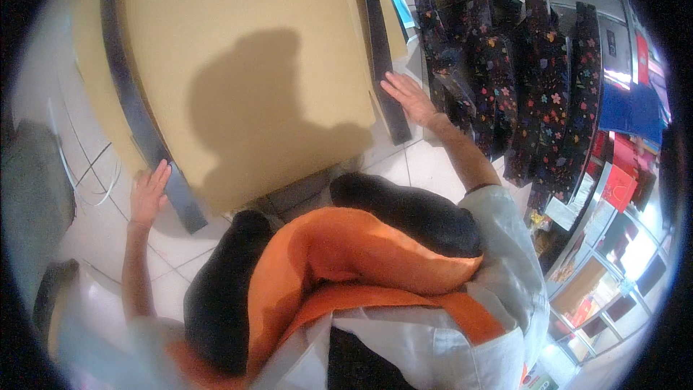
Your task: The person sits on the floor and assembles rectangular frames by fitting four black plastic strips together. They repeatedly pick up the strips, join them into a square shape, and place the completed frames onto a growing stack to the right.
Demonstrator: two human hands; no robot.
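Apparently aligning dark strips (133,94) along the board (249,87), seen between both sets of fingertips. Noted with left hand (148,195) and right hand (411,100) extended, unclenched, grasping nothing, seemingly touching strips. To proceed, judged necessary: press evenly.

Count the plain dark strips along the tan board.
2: left strip at the left hand, right strip at the right hand, along the board's opposite sides. More could be hidden.

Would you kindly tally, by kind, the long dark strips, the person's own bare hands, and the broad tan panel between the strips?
Left dark strip and right dark strip: 2
Left hand and right hand: 2
Tan panel: 1
Total: 5
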